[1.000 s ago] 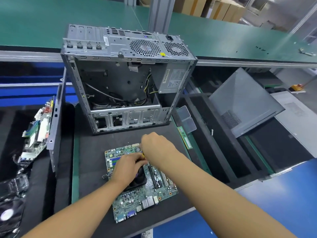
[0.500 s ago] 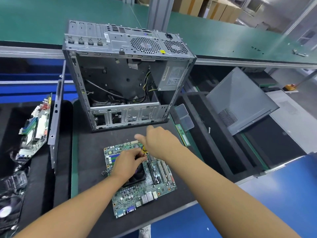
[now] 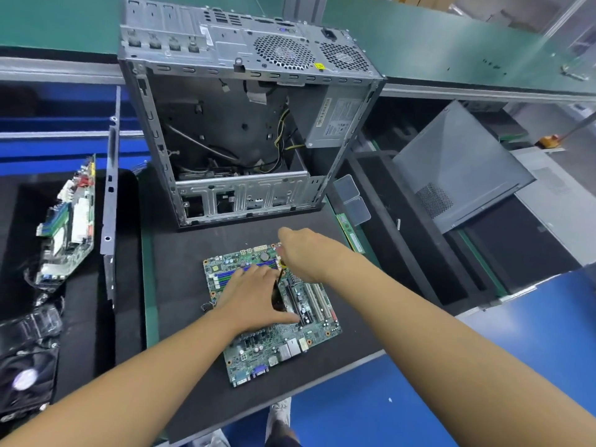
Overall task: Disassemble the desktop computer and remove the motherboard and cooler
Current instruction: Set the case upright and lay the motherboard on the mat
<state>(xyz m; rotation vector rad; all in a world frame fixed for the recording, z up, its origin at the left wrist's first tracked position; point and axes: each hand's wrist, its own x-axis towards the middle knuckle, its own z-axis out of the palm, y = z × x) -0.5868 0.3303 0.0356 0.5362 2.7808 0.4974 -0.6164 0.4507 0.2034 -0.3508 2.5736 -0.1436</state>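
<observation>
The computer case [image 3: 245, 124] stands open at the back of the black mat [image 3: 180, 259], its inside bare except for loose cables and the power supply. The motherboard [image 3: 267, 350] lies flat on the mat just in front of it, already out of the case.

The board looks light and stiff but fragile, best lifted by its bare edges rather than by the soldered parts. The cooler [image 3: 278, 300] sits on its middle, mostly hidden. It is probably the heavier, sturdier piece, to be taken by its frame once its screws are out.

The left hand [image 3: 254, 298] rests flat on the cooler, fingers spread and straight, thumb out to the side. The right hand [image 3: 309, 253] is curled round a screwdriver [image 3: 281, 272], whose tip points down beside the cooler.

By count:
- one case
- two loose metal panels, one propped on the left [image 3: 109, 201] and one on the right [image 3: 458, 169]
- two boards, the second [image 3: 67, 227] leaning at the far left
- one loose fan [image 3: 25, 379]
- two clear plastic boxes [image 3: 351, 198]
- one memory stick [image 3: 350, 235]
</observation>
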